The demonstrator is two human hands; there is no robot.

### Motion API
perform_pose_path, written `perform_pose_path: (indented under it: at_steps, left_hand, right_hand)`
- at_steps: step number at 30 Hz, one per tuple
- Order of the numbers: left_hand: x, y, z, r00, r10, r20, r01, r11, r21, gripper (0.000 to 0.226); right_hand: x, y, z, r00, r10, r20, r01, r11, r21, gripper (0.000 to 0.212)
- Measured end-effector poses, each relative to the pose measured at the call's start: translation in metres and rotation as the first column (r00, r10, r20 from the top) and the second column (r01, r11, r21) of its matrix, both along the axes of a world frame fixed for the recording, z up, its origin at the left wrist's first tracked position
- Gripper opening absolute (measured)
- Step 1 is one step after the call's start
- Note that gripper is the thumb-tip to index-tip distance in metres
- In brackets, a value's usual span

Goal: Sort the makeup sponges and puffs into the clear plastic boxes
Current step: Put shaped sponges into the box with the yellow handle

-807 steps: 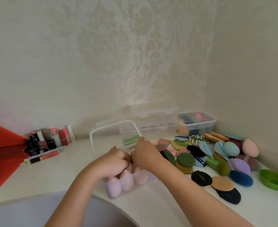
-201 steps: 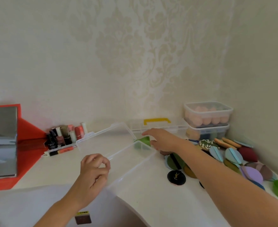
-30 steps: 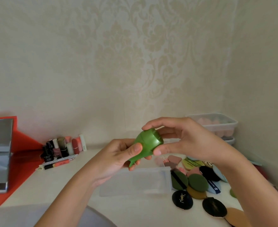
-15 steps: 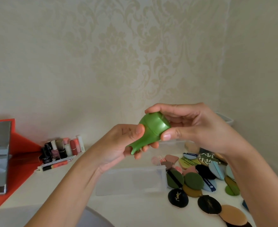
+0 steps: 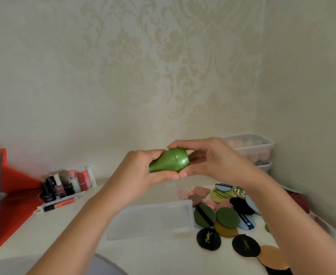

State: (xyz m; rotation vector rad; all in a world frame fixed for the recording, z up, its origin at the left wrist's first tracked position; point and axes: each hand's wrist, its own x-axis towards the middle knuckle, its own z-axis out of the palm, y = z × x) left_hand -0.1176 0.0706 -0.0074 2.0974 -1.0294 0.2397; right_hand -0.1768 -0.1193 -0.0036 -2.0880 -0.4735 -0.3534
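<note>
While it lies on its side in mid-air above the white table [image 5: 143,253], the glossy green egg-shaped case [image 5: 170,160] is gripped at both ends. The left hand [image 5: 141,171] curls round its narrow end, and the right hand [image 5: 208,157] pinches its rounded cap between thumb and fingers. Below the hands a clear plastic box [image 5: 153,221] sits on the table. Touching its right end is a heap of flat puffs [image 5: 226,217] in green, black, pink, blue and tan. Two lidded clear boxes [image 5: 267,142] are stacked in the far right corner, the upper one holding pink sponges [image 5: 261,155]. Lipsticks and small bottles [image 5: 68,185] stand at the left beside a red folder [image 5: 14,199].
</note>
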Motion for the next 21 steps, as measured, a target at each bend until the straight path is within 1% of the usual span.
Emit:
perform_pose_path:
  at_steps: [2,4,6,7,9,10,11,12,13,14,15,18,21]
  left_hand:
    - [0.005,0.008,-0.006,1.000,0.020,0.000,-0.020,0.998,0.067,0.046]
    - [0.013,0.019,-0.011,0.997,-0.006,-0.071,0.014,0.994,0.111,0.045]
    - [0.026,0.033,-0.017,0.985,-0.035,-0.170,0.048,0.996,0.073,0.037]
    - [0.034,0.040,-0.022,0.976,-0.011,-0.217,0.016,1.000,0.021,0.033]
    - [0.054,0.053,-0.037,0.950,0.137,-0.280,-0.155,0.987,-0.044,0.031]
    - [0.061,0.057,-0.047,0.928,0.222,-0.300,-0.239,0.971,-0.022,0.024]
    - [0.067,0.062,-0.059,0.899,0.274,-0.340,-0.286,0.958,0.017,0.021]
    - [0.068,0.064,-0.071,0.871,0.294,-0.394,-0.300,0.953,0.046,0.029]
    - [0.069,0.066,-0.082,0.837,0.285,-0.466,-0.307,0.951,0.030,0.038]
    - [0.065,0.067,-0.090,0.803,0.268,-0.532,-0.322,0.947,-0.009,0.045]
    - [0.061,0.068,-0.096,0.785,0.248,-0.567,-0.339,0.939,-0.059,0.049]
    - [0.045,0.065,-0.110,0.775,0.225,-0.591,-0.370,0.919,-0.136,0.057]
    - [0.028,0.060,-0.126,0.795,0.205,-0.571,-0.404,0.881,-0.247,0.060]
  right_hand:
    - [0.008,0.007,-0.011,1.000,0.017,-0.022,-0.018,0.998,-0.057,0.056]
    - [0.014,0.015,-0.018,0.999,0.025,-0.046,-0.029,0.994,-0.109,0.053]
    - [0.020,0.021,-0.024,0.998,0.005,-0.068,-0.015,0.987,-0.158,0.050]
    - [0.022,0.024,-0.027,0.997,-0.030,-0.065,0.018,0.982,-0.190,0.049]
    - [0.027,0.027,-0.035,0.992,-0.119,-0.049,0.104,0.965,-0.240,0.046]
    - [0.029,0.029,-0.038,0.987,-0.147,-0.058,0.129,0.962,-0.242,0.045]
    - [0.031,0.029,-0.043,0.982,-0.165,-0.089,0.139,0.959,-0.245,0.043]
    - [0.032,0.030,-0.046,0.976,-0.175,-0.133,0.136,0.956,-0.260,0.043]
    - [0.033,0.030,-0.049,0.967,-0.179,-0.182,0.122,0.950,-0.286,0.042]
    - [0.033,0.030,-0.050,0.957,-0.176,-0.230,0.098,0.944,-0.315,0.041]
    - [0.033,0.032,-0.052,0.947,-0.165,-0.275,0.063,0.937,-0.344,0.041]
    - [0.033,0.040,-0.055,0.911,-0.138,-0.387,-0.040,0.908,-0.417,0.049]
    - [0.031,0.049,-0.058,0.891,-0.197,-0.409,-0.046,0.857,-0.513,0.058]
